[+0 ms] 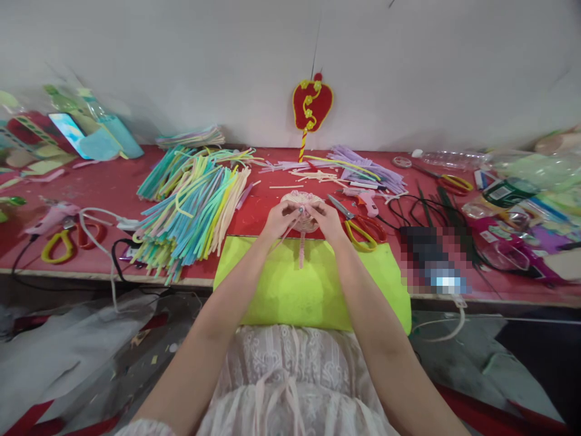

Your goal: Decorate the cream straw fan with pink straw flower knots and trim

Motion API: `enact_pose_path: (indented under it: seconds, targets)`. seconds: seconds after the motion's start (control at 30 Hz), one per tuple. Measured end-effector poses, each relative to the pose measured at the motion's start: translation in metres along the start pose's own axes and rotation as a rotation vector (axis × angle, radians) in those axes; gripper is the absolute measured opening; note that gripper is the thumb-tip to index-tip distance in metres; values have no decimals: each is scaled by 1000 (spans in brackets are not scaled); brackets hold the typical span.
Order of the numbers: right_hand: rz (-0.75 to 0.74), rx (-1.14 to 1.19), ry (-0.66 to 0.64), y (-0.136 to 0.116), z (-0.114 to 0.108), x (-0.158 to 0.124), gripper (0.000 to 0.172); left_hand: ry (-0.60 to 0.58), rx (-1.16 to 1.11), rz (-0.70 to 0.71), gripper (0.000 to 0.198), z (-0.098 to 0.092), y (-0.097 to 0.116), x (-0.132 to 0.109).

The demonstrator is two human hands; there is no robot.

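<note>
Pink fan (308,226) held over the table (252,219), at the back edge of the cloth (313,293).
Head view: I see left hand (280,219) and right hand (327,219), fingertips nearly together, pinching it; scissors (347,214) and pipe cleaners (195,209) bound my room; bottle label (511,191) unreadable.

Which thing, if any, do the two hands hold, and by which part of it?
The left hand and right hand hold a pink craft piece near the middle of its round part, not by its stem.
</note>
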State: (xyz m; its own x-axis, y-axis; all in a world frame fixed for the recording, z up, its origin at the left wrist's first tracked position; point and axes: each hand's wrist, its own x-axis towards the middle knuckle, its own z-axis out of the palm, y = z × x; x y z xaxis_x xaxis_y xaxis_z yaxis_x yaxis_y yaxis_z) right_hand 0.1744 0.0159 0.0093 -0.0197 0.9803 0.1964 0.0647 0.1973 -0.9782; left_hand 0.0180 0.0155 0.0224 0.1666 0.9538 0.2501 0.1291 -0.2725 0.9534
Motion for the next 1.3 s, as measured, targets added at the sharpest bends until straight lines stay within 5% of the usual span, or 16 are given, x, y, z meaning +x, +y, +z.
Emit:
enact_pose_path:
  seconds: [0.4, 0.83, 1.3]
  targets:
    - [-70, -108, 126, 7, 9, -1, 31, 105, 3, 11, 8, 8, -11, 0]
    - [8, -6, 42, 2, 10, -3, 33, 154, -18, 19, 9, 8, -10, -1]
    - [-16, 33, 129, 8, 9, 0, 32, 57, -31, -17, 17, 8, -12, -1]
